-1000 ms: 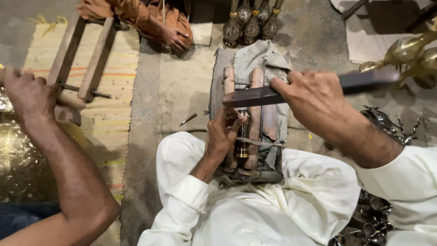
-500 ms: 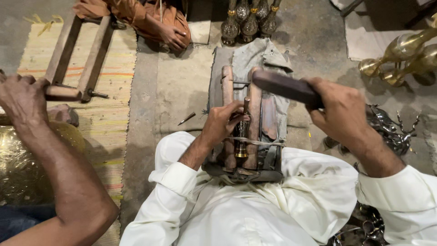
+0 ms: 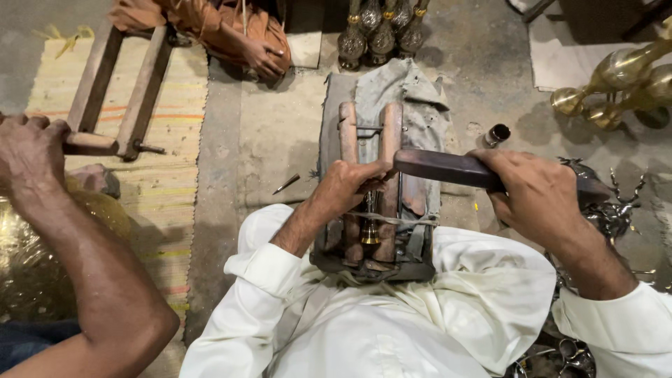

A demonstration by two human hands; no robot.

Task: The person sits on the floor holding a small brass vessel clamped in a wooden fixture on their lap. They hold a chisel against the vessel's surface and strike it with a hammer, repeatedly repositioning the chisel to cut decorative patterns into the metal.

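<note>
My left hand rests on a wooden clamp made of two upright bars, with its fingers curled around the right bar. A small brass piece sits pinched between the bars, low down near my lap. My right hand grips a dark wooden bar and holds it level. The bar's end is just right of my left hand's fingers, over the clamp. The clamp lies on a grey cloth-covered block between my knees.
At the left, another person's bare arm and hand hold a second wooden frame over a striped mat. Brass vases stand at the top, brass horns at the right. A metal deer figure and a small nail lie nearby.
My right hand has brought the dark bar down and to the left, to the clamp's top. My left hand shifted slightly up the bars. The other person's hand pulled the second frame leftward.
</note>
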